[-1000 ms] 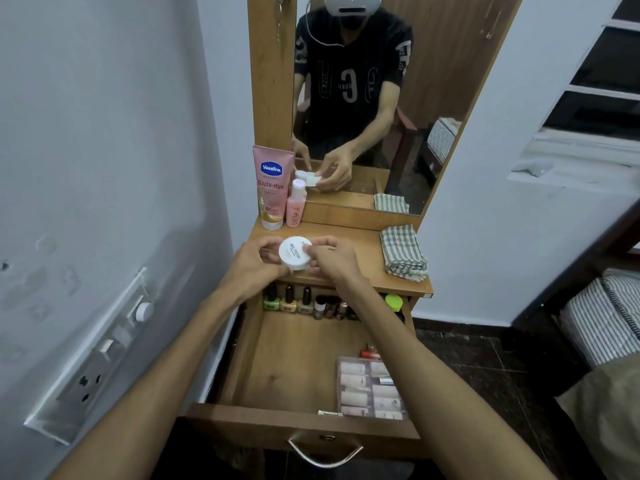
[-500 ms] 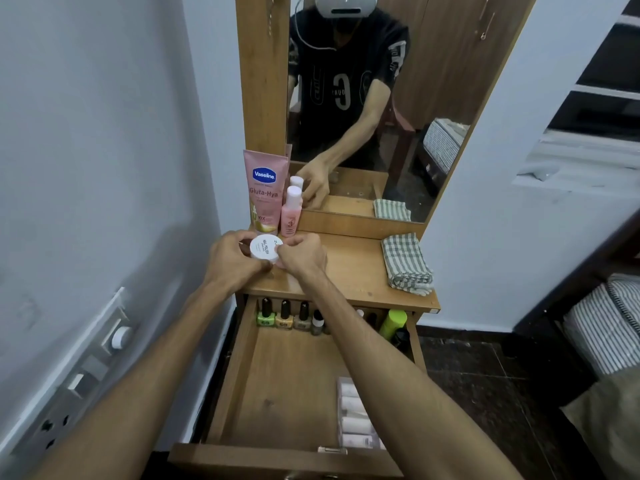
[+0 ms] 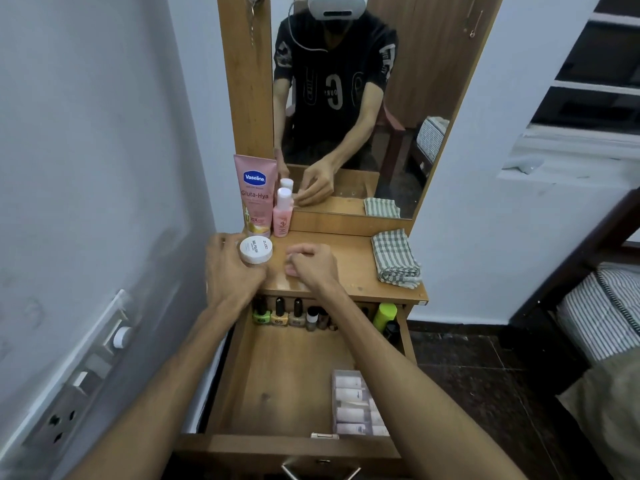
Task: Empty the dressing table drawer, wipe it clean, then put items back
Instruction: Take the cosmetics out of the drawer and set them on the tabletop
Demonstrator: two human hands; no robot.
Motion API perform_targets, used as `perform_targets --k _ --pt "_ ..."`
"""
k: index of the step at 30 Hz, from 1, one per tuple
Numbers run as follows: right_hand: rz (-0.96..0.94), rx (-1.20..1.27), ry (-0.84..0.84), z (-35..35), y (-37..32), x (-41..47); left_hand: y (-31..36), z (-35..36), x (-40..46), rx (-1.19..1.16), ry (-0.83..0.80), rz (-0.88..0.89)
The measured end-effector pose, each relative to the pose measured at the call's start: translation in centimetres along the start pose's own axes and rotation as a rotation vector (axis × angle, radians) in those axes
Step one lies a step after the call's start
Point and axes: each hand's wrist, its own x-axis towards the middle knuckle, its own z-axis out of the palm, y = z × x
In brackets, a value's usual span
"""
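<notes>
My left hand [image 3: 232,271] grips a small white round jar [image 3: 256,250] at the left end of the dressing table top [image 3: 349,271], just in front of a pink Vaseline tube [image 3: 255,195] and a small pink bottle [image 3: 283,214]. Apart from the jar, my right hand [image 3: 311,263] hovers over the top with loosely curled fingers and holds nothing. The drawer [image 3: 284,375] below is pulled out. It holds a row of nail polish bottles [image 3: 280,315] at the back, a green bottle [image 3: 384,315] at the back right and a clear box of small tubes [image 3: 353,403] at the front right.
A folded checked cloth [image 3: 394,259] lies at the right end of the top. A mirror [image 3: 349,109] stands behind. A wall with a switch board [image 3: 86,375] is close on the left. A striped bed [image 3: 599,313] is on the right.
Both hands carried the jar left and down to the table top beside the pink tube. My right hand has let go of it and drawn back to the right.
</notes>
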Motion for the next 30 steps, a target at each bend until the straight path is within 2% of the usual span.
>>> perform_targets --k 4,10,15,19,24,30 --pt "-0.069 -0.055 0.037 -3.6 0.7 -2.6 1.6 1.2 -3.0 -0.020 0.038 0.157" --pt "-0.217 -0.353 0.131 -8.8 2.2 -5.2 5.6 4.2 -8.2 -0.037 -0.240 0.356" --pt "-0.263 -0.535 0.206 -12.7 3.3 -7.3 7.9 7.5 -11.8 -0.008 -0.446 0.289" --pt "-0.220 -0.625 0.244 -15.0 5.0 -8.4 8.7 9.5 -13.5 0.057 -0.591 0.272" --pt "-0.143 -0.702 0.235 -16.4 6.6 -9.2 9.3 11.2 -14.1 0.042 -0.595 0.251" --pt "-0.087 -0.780 0.198 -16.7 8.3 -8.8 10.1 12.6 -14.1 0.012 -0.488 0.223"
